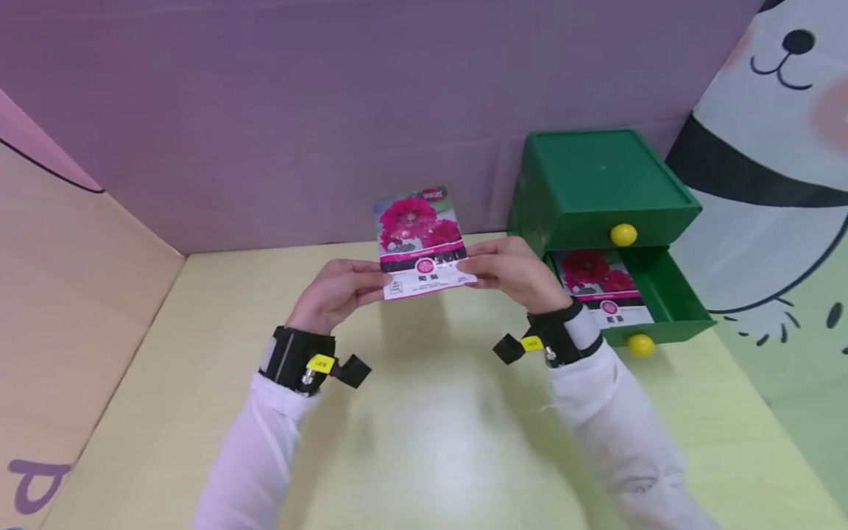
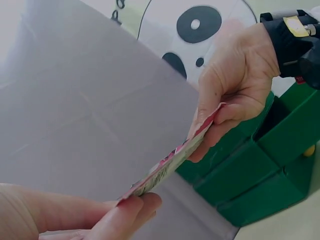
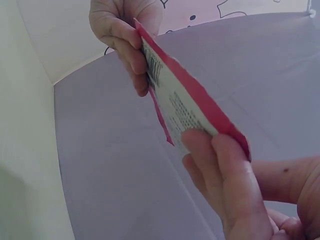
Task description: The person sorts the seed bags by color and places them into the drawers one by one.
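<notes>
The flower seed packet (image 1: 422,243) is held in the air just left of the green drawer box (image 1: 599,191), its long axis pointing away from the person, top edge tilted up. The left hand (image 1: 334,291) and the right hand (image 1: 513,272) pinch its lower corners, fingers clamped on its side edges.

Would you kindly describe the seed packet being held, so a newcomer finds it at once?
Start at the green drawer box by the back wall. Just left of it, both hands hold up a seed packet with pink flowers. Its twin lies in the open drawer; this one is off the table.
</notes>
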